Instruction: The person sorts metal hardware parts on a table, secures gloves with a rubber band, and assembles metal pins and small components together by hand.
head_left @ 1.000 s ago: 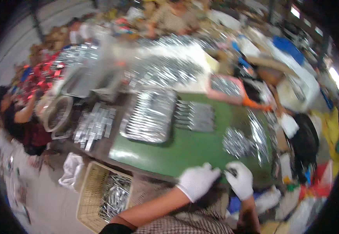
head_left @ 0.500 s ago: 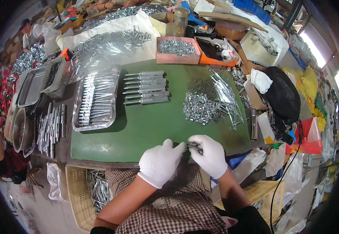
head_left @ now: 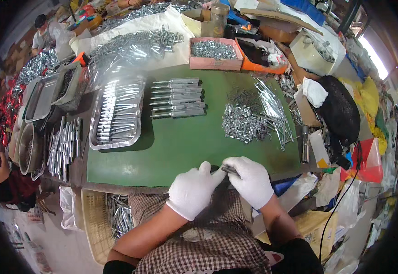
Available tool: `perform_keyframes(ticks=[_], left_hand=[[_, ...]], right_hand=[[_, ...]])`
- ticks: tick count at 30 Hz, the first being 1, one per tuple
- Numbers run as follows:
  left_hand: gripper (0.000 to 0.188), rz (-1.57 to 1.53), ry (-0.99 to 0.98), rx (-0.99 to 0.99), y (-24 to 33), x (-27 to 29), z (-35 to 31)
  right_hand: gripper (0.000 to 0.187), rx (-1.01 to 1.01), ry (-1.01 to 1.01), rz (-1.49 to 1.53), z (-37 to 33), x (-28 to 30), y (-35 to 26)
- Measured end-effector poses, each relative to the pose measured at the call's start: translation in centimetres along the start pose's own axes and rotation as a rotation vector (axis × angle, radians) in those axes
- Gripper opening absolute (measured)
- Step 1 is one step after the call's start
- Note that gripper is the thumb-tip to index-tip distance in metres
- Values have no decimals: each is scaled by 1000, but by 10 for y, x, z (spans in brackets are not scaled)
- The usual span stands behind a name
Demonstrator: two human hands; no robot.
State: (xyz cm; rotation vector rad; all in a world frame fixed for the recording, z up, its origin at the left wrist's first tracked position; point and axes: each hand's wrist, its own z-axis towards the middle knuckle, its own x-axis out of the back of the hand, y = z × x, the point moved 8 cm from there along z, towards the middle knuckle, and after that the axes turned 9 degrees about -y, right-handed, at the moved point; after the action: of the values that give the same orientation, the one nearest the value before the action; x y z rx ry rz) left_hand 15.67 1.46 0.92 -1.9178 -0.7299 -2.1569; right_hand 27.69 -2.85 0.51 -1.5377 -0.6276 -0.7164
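Observation:
Both my hands wear white gloves and meet at the near edge of a green mat (head_left: 180, 146). My right hand (head_left: 250, 179) pinches a small dark metal part (head_left: 230, 170) between thumb and fingers. My left hand (head_left: 193, 189) has its fingers curled and touches the same part from the left. Beyond them lies a heap of small silver metal pieces (head_left: 242, 122) with long thin rods (head_left: 274, 112) beside it. A row of finished silver bars (head_left: 177, 97) lies at the mat's middle.
A metal tray (head_left: 116, 114) with several silver bars sits on the left. A pink box (head_left: 213, 54) of small parts stands at the back. A wicker basket (head_left: 112, 214) of metal parts is below the table's left. A black bag (head_left: 340, 112) lies right.
The view has swung from the far table down and settled over the green mat. My hands stayed together at the near edge, working the small part.

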Motion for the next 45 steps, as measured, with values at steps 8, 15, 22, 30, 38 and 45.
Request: perform_keyframes(ticks=[8,15,22,30,38,45], left_hand=[[28,33,-73,14,0,1,7],[28,71,-121,30,2,-2,7],[17,67,-111,19,4,-1,12],[17,67,-58,-42,-1,7,21],[29,168,71,631,-104,38,-229],[27,34,316,548,-99,54,-220]], right_hand=[[25,-51,169,1267,20,-5,29],[44,375,299,1773,31,-15,28],[56,146,341,1258,23,-26,28],[50,364,346,1657,27,-13,33],[23,53,191,247,81,38,-4],[23,111,17,-521,161,12,-22]])
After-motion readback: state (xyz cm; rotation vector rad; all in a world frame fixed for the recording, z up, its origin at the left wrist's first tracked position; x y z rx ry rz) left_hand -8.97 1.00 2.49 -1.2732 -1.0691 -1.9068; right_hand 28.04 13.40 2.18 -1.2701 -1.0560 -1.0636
